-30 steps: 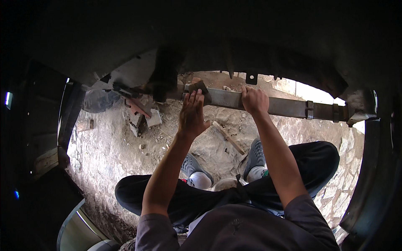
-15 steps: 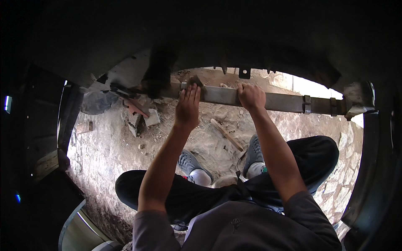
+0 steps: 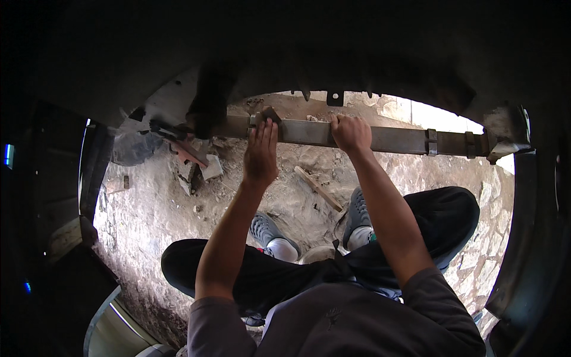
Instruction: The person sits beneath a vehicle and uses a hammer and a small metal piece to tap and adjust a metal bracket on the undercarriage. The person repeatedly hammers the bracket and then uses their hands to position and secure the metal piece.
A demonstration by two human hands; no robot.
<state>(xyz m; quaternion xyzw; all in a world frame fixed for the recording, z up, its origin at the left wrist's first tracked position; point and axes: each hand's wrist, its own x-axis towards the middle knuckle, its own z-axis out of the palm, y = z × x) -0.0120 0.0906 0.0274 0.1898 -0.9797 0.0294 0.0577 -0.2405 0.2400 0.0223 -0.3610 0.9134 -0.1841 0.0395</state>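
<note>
A long rectangular metal bar [image 3: 303,132] runs across in front of me. My left hand [image 3: 260,156] lies against it near its left part, fingers stretched out and close together. Under those fingertips is a small dark flat piece [image 3: 272,114] that looks like sandpaper, pressed to the bar; one corner sticks up past the fingers. Farther right, my right hand [image 3: 353,134] is closed around the same bar, with its fingers over the top edge. The bar's underside is hidden.
Dark body panels [image 3: 47,190] surround me at the sides and overhead. Bands [image 3: 431,143] circle the bar's right part, near a metal end bracket [image 3: 505,134]. On the rough ground lie a wooden stick [image 3: 319,189], broken pieces [image 3: 211,167] and, between my shoes, a rounded stone-like object [image 3: 318,254].
The whole view has shifted slightly, so the bar and both hands appear a little farther left and up. Both hands keep nearly the same places on the bar.
</note>
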